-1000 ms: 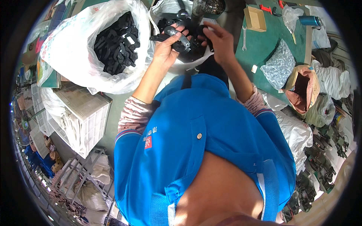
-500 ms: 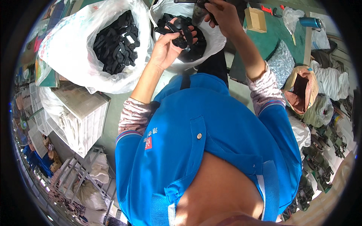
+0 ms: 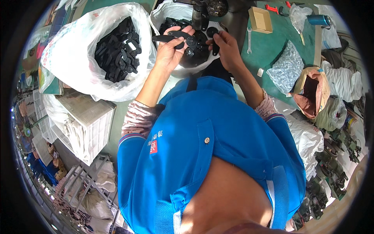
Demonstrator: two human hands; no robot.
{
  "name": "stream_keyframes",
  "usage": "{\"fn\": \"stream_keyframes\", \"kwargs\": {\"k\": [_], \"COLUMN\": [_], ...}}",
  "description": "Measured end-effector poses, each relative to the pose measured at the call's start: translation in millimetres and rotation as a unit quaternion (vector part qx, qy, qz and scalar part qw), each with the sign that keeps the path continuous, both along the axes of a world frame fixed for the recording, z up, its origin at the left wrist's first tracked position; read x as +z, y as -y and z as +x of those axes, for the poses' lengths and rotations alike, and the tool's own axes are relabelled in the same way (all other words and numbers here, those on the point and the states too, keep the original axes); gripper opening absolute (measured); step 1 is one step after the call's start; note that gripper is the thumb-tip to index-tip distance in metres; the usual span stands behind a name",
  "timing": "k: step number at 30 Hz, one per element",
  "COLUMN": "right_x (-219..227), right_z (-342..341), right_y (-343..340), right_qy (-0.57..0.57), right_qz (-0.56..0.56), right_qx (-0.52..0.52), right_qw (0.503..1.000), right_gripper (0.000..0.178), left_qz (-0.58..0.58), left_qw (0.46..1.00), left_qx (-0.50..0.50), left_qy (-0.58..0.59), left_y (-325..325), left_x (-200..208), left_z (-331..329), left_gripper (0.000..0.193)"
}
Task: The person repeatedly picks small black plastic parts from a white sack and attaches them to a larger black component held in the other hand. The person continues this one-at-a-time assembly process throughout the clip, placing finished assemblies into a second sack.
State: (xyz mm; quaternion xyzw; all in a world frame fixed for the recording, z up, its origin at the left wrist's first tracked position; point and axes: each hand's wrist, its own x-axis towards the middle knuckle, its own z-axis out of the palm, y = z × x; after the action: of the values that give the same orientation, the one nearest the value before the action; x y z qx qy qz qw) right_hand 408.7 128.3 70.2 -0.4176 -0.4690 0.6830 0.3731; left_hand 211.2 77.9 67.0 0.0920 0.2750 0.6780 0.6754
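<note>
My left hand point(image 3: 168, 54) is over the front white plastic bag point(image 3: 182, 71), its fingers closed around several black flat lever-like parts point(image 3: 163, 38) with round ends. To its right, my right hand point(image 3: 230, 50) pinches another black lever-like part point(image 3: 215, 47) with a round end. The two hands are apart, palms turned toward each other. More black parts point(image 3: 171, 23) lie inside the bag beneath them. Just beyond my hands stands a dark metal machine head point(image 3: 200, 17), which neither hand touches.
A larger white bag point(image 3: 72, 54) full of black parts point(image 3: 117, 50) stands at left. On the green table at right are a wrench point(image 3: 249, 41), a cardboard box point(image 3: 261, 20), a silvery bag point(image 3: 286, 66) and a blue cylinder point(image 3: 319, 20). A brown sack point(image 3: 311, 93) sits beside it.
My right hand has come down toward me from the machine and now holds a black part beside my left hand. My left hand stays over the bag. The wrench has come into sight.
</note>
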Motion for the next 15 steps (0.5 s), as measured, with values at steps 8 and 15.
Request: {"fn": "stream_keyframes", "kwargs": {"k": [8,15], "right_x": [-0.3,47.5], "right_z": [-23.7,-3.6], "right_y": [35.8,-7.7], "right_qy": [-0.127,0.016], "right_qz": [-0.044,0.168], "right_qx": [-0.057,-0.053], "right_qw": [0.989,0.984], "right_gripper": [0.033,0.032], "left_qz": [0.041,-0.035], "left_qw": [0.995,0.997], "left_qx": [-0.005,-0.061], "left_qy": [0.089,-0.032], "left_y": [7.3,36.1], "left_x": [-0.7,9.2], "left_z": [20.2,-5.6], "left_gripper": [0.036,0.053]}}
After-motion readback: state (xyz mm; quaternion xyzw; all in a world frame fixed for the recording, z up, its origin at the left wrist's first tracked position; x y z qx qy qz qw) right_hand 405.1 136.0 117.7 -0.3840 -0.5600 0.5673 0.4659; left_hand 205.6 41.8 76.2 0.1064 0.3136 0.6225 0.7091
